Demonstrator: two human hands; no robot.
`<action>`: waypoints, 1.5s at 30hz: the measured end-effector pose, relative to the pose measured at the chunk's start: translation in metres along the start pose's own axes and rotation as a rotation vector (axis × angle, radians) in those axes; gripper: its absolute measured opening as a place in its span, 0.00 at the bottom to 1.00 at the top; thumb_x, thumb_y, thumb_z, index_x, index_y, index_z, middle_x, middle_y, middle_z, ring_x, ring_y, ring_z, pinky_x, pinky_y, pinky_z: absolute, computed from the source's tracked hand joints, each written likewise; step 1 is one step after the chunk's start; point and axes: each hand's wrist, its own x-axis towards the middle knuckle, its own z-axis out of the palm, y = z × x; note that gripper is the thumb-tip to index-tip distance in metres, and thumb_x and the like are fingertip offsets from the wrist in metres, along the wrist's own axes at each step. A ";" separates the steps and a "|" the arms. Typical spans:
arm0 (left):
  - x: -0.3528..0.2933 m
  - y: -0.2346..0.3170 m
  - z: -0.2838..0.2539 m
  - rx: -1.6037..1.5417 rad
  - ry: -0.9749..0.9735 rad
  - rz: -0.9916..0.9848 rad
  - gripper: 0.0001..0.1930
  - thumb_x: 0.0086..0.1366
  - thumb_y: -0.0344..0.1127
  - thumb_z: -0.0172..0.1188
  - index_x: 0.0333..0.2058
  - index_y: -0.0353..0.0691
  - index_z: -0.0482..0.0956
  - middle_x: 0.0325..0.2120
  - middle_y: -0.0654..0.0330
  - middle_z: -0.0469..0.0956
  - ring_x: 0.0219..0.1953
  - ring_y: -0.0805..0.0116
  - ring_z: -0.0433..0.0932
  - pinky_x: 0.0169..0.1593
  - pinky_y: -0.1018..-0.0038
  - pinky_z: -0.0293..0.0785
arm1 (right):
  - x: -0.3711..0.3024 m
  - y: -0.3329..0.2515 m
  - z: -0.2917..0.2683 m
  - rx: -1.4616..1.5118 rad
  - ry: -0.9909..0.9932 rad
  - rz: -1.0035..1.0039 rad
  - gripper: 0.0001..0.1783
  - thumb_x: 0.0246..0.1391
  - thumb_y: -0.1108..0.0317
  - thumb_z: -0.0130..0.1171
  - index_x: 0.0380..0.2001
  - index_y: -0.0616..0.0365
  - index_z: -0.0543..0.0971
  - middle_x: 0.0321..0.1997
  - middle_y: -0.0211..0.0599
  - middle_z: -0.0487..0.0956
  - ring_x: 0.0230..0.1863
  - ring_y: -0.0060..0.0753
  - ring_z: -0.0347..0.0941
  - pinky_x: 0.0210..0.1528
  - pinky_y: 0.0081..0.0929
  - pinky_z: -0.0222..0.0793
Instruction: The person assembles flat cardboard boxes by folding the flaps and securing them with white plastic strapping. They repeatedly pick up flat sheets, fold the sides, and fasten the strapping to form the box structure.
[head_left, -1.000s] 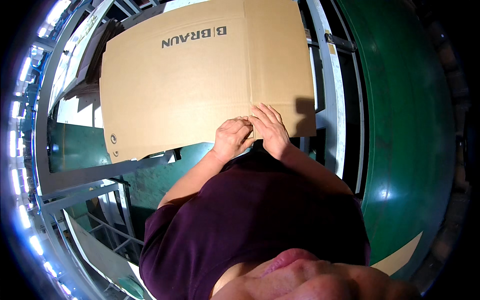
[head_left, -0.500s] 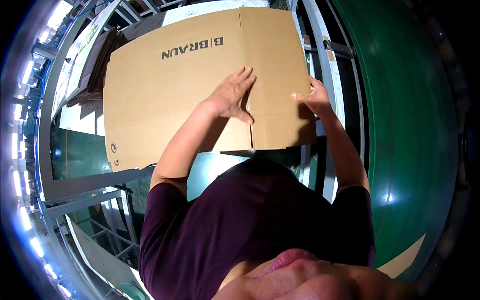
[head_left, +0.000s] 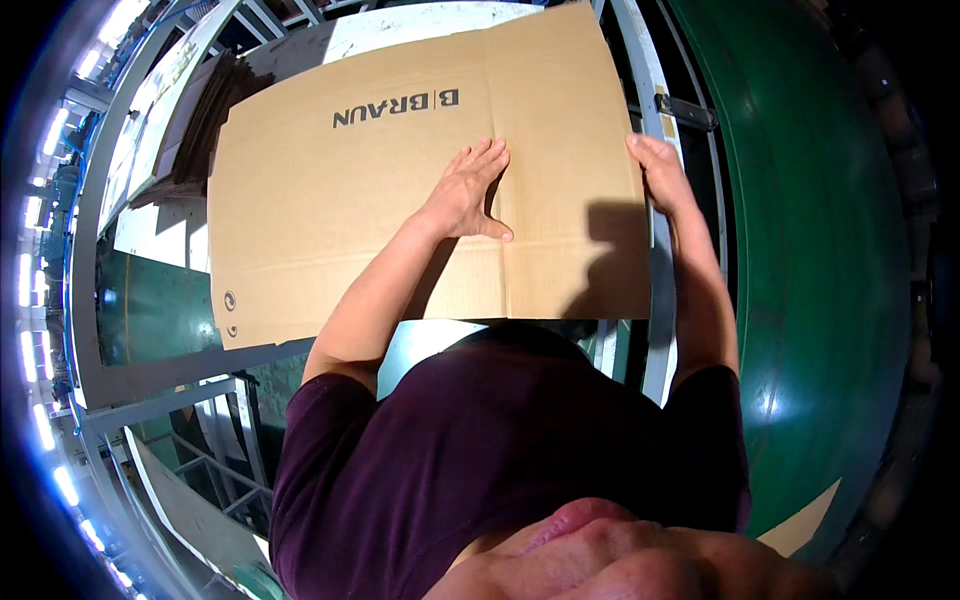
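A large tan cardboard sheet (head_left: pixel 340 210), which looks like a flattened carton with dark printing on it, spreads out before me. A crease runs across it from far to near, and right of that lies a narrower panel (head_left: pixel 560 130). My left hand (head_left: pixel 470 195) rests palm down by the crease, fingers stretched and thumb apart, holding nothing. At the sheet's right edge, my right hand (head_left: pixel 662 172) is closed on the panel's border; its fingers are partly hidden by the hand and the edge. A dark shadow falls on the panel's near right part.
Beyond the sheet's left edge is a stack of brown cardboard (head_left: pixel 205 120) on a white surface. A grey metal frame (head_left: pixel 180 370) runs along the left, and a rail (head_left: pixel 660 300) passes on the right. Green floor (head_left: pixel 800 250) shows farther right.
The right panel has swung outward and lies flatter, its edge farther right, and the gap at the crease has closed. My right hand has moved right with the edge; the left has barely shifted.
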 end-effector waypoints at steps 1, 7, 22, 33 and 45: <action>-0.002 0.000 0.001 -0.017 0.001 -0.006 0.64 0.28 0.58 0.75 0.63 0.34 0.54 0.66 0.51 0.51 0.69 0.57 0.45 0.70 0.60 0.40 | 0.002 -0.010 0.006 0.064 -0.068 -0.047 0.17 0.62 0.57 0.50 0.29 0.60 0.77 0.20 0.19 0.69 0.20 0.12 0.60 0.22 0.14 0.55; -0.005 -0.001 0.008 0.036 0.054 0.034 0.63 0.30 0.63 0.72 0.64 0.38 0.54 0.66 0.54 0.52 0.69 0.58 0.45 0.70 0.59 0.40 | -0.008 0.029 -0.010 -0.092 -0.010 0.091 0.14 0.61 0.61 0.52 0.30 0.61 0.78 0.19 0.20 0.70 0.18 0.12 0.60 0.20 0.14 0.55; -0.032 -0.007 0.002 0.035 0.127 -0.066 0.51 0.39 0.58 0.70 0.62 0.44 0.61 0.64 0.55 0.57 0.68 0.54 0.48 0.69 0.55 0.40 | 0.027 0.054 0.048 -0.520 0.160 -0.160 0.38 0.44 0.59 0.68 0.56 0.64 0.66 0.54 0.52 0.71 0.55 0.45 0.67 0.57 0.35 0.61; -0.109 -0.162 -0.029 0.438 0.365 -0.917 0.41 0.59 0.68 0.45 0.66 0.54 0.52 0.68 0.58 0.47 0.69 0.54 0.44 0.66 0.43 0.37 | 0.042 0.036 0.128 -1.458 0.100 -0.281 0.31 0.60 0.52 0.44 0.66 0.47 0.57 0.73 0.41 0.48 0.73 0.49 0.37 0.70 0.54 0.27; -0.262 -0.399 -0.144 0.028 0.541 -1.711 0.42 0.60 0.71 0.34 0.61 0.45 0.63 0.60 0.49 0.64 0.63 0.53 0.61 0.64 0.58 0.51 | 0.039 0.030 0.127 -1.459 0.133 -0.371 0.29 0.60 0.58 0.43 0.64 0.51 0.60 0.71 0.41 0.52 0.72 0.46 0.41 0.71 0.48 0.32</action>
